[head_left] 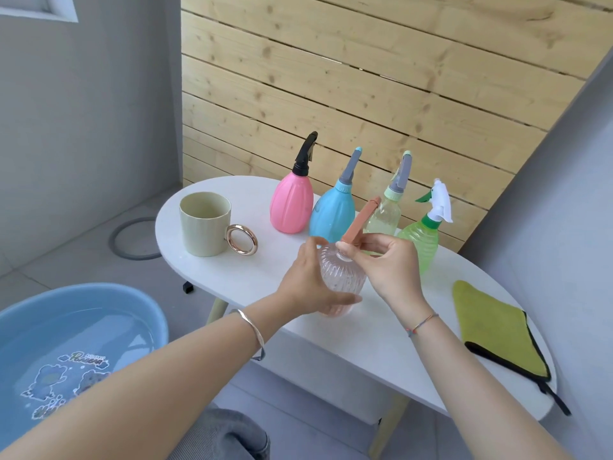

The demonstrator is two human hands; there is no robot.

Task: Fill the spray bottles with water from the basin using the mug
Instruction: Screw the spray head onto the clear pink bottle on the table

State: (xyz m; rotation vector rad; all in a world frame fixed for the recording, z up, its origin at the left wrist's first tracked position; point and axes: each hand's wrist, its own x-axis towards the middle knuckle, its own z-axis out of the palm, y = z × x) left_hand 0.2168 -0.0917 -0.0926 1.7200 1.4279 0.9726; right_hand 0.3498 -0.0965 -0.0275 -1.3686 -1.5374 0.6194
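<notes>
One clear bottle, which we judge light, thin-walled and slippery, stands near the front edge of the table, our left hand curled round its ribbed belly, our right hand pinching the spray head at its stiffer neck.

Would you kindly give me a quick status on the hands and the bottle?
Left hand grips clear bottle. Right hand pinches its sprayer. Mug stands untouched on table.
</notes>
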